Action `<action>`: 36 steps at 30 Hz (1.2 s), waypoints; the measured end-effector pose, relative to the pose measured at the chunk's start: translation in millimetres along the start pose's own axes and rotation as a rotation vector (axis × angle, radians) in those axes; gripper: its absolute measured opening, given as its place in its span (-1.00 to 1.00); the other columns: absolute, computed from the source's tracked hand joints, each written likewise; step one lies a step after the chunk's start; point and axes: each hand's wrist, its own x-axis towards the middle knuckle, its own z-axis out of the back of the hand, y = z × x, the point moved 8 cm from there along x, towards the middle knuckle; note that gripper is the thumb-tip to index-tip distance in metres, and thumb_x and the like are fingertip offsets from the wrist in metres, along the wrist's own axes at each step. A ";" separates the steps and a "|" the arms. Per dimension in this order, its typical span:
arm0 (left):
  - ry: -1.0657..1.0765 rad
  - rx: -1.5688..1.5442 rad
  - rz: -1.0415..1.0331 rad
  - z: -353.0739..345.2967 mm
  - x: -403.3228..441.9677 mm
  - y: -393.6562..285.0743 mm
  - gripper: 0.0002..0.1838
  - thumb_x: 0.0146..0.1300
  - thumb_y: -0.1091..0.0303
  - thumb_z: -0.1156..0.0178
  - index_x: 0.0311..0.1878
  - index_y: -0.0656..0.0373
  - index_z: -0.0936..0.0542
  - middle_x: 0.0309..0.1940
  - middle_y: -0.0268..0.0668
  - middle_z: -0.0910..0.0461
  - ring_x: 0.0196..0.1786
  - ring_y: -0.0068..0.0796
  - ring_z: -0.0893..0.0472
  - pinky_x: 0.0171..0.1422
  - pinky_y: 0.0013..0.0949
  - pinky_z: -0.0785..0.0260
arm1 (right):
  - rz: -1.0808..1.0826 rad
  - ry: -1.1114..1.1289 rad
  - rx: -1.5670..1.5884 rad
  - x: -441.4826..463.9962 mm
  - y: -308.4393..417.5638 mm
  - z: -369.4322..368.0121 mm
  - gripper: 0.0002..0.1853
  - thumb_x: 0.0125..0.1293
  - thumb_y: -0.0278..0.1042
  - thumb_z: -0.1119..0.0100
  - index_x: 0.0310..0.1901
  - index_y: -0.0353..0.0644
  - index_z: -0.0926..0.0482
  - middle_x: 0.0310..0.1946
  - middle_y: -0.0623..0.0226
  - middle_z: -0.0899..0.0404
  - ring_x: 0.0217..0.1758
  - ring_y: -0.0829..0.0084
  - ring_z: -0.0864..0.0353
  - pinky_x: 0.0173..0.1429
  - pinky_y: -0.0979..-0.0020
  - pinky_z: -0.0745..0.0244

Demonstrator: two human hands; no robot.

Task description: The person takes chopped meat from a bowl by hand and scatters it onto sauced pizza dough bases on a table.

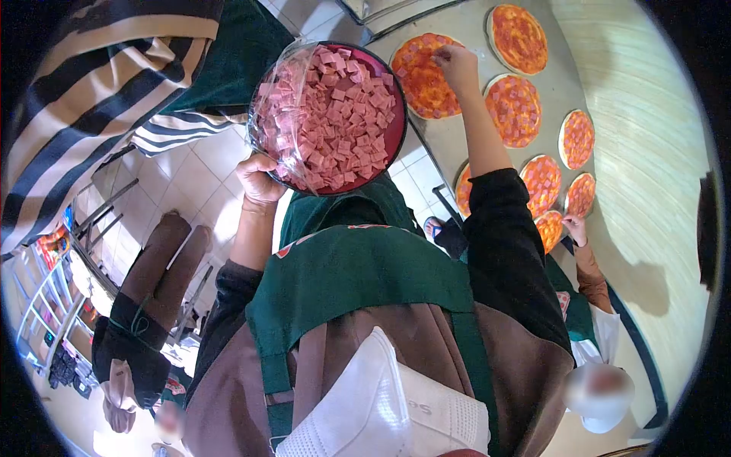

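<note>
A round, red-lined black bowl [397,128] of small pink meat squares [343,114] is held near its rim by the left hand [260,180], beside the grey metal table [464,21]. The right hand [455,67] is bunched over a round, red-sauced pizza [430,87]; whether meat is pinched cannot be told. Squares are best scattered low, evenly, bowl level.

Left fingers [263,162] grip a bowl [396,131] of ham [346,122].

Your left hand [260,180] grips the near left rim of the bowl [397,131]. Your right arm stretches out to the bowl's right, hand [458,67] bent down, fingers drawn together.
</note>
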 end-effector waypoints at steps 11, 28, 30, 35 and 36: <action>-0.053 0.006 0.030 4.0 3.2 3.6 -0.21 -0.43 0.49 0.06 0.13 0.30 -0.24 0.05 -0.13 -0.36 0.11 -0.17 -0.34 0.27 -0.21 -0.09 | 0.071 -0.027 -0.180 19.7 -16.2 -8.6 -0.83 -0.07 -0.37 -0.18 -0.39 -0.21 -0.57 -0.47 0.14 -0.55 -0.37 0.18 -0.53 -0.26 0.32 -0.42; -0.060 -0.037 -0.009 18.3 -2.2 0.6 -0.26 -0.42 0.49 0.04 0.07 0.34 -0.31 -0.03 -0.14 -0.43 0.03 -0.21 -0.40 0.22 -0.26 -0.15 | 0.048 -0.013 -0.091 -7.4 9.5 -27.4 -0.82 -0.07 -0.43 -0.19 -0.37 -0.26 -0.51 -0.42 0.09 -0.53 -0.32 0.15 -0.53 -0.22 0.31 -0.41; -0.076 -0.051 -0.010 23.4 -1.0 -0.9 -0.29 -0.42 0.50 0.05 0.05 0.34 -0.33 -0.06 -0.15 -0.45 0.00 -0.22 -0.43 0.19 -0.27 -0.19 | 0.036 -0.070 -0.079 -11.3 21.9 -8.1 -0.78 -0.04 -0.36 -0.25 -0.34 -0.24 -0.52 -0.46 0.22 -0.55 -0.37 0.40 -0.55 -0.25 0.43 -0.40; -0.046 -0.057 0.018 23.3 3.0 -1.8 -0.29 -0.41 0.52 0.06 0.06 0.34 -0.32 -0.06 -0.15 -0.45 -0.01 -0.24 -0.43 0.18 -0.28 -0.20 | -0.009 -0.056 0.345 -27.8 77.3 33.7 -0.78 0.00 -0.34 -0.24 -0.35 -0.27 -0.50 -0.45 0.24 -0.53 -0.38 0.42 -0.52 -0.25 0.45 -0.40; -0.047 -0.055 0.010 22.9 2.0 -2.3 -0.29 -0.41 0.52 0.06 0.06 0.34 -0.32 -0.06 -0.15 -0.45 -0.01 -0.24 -0.43 0.18 -0.29 -0.21 | 0.057 -0.025 0.528 -33.4 97.9 36.5 -0.82 -0.01 -0.37 -0.23 -0.39 -0.26 -0.50 -0.45 0.22 -0.53 -0.41 0.32 -0.52 -0.24 0.40 -0.40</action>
